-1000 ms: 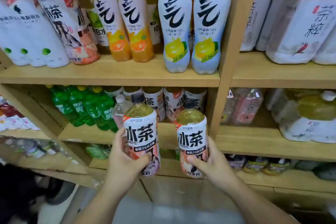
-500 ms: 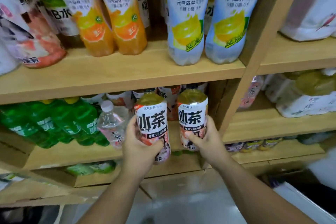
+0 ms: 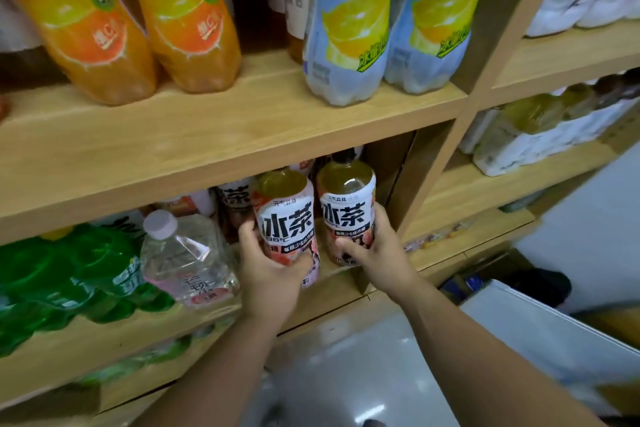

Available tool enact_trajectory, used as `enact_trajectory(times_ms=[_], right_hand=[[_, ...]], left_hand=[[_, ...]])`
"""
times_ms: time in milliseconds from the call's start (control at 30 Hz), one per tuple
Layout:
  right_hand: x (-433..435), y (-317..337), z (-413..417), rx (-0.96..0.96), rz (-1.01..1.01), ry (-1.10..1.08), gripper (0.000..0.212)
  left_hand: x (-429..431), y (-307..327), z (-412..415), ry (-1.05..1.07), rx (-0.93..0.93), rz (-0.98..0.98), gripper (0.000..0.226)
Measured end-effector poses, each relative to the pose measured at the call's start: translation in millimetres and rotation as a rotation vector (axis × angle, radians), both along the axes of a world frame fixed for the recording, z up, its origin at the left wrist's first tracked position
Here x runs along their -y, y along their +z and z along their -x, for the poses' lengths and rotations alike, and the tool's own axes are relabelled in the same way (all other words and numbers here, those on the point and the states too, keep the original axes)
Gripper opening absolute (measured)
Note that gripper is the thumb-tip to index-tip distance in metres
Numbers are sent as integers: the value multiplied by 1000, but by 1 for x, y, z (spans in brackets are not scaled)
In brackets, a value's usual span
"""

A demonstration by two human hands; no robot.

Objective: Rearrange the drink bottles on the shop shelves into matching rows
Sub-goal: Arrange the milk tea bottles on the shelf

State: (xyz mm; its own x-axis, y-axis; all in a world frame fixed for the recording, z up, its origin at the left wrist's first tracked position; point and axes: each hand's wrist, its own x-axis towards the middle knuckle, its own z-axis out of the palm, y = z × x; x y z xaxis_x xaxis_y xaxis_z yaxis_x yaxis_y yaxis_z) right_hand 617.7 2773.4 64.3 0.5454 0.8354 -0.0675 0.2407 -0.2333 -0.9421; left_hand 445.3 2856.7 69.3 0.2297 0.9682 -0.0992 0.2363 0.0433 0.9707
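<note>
As left hand [image 3: 272, 276] and right hand [image 3: 379, 253] grip tea bottles [image 3: 289, 218] — both have neared the shelf [image 3: 332, 291].

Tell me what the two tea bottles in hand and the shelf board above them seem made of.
Left tea bottle and right tea bottle: likely clear plastic, amber liquid showing through the shoulders, glossy printed sleeves. Shelf board: wood or wood-look laminate, matte, grain lines visible.
</note>
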Motion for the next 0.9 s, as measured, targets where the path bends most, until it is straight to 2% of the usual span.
enact_trajectory(times_ms=[233,367,567,667,800,867,900], right_hand=[[6,-2,-19,-14,11,122,75],[7,-8,-27,-36,30,171,77],[4,-10,-25,36,50,176,73],[14,-10,-14,149,27,95,69],[41,-10,-7,287,-87,-150,54],[53,-5,-12,341,-134,-306,64],[55,-2,-16,355,-130,-374,79]], left_hand=[[1,-7,4,-55,-36,-65,93],[6,-7,2,-73,-50,-109,92],[13,-8,0,-40,-57,-160,93],[17,-7,-2,9,-76,-174,95],[22,-11,-6,19,-85,-194,99],[24,-13,-8,26,-77,-196,100],[24,-15,-9,30,-65,-195,101]])
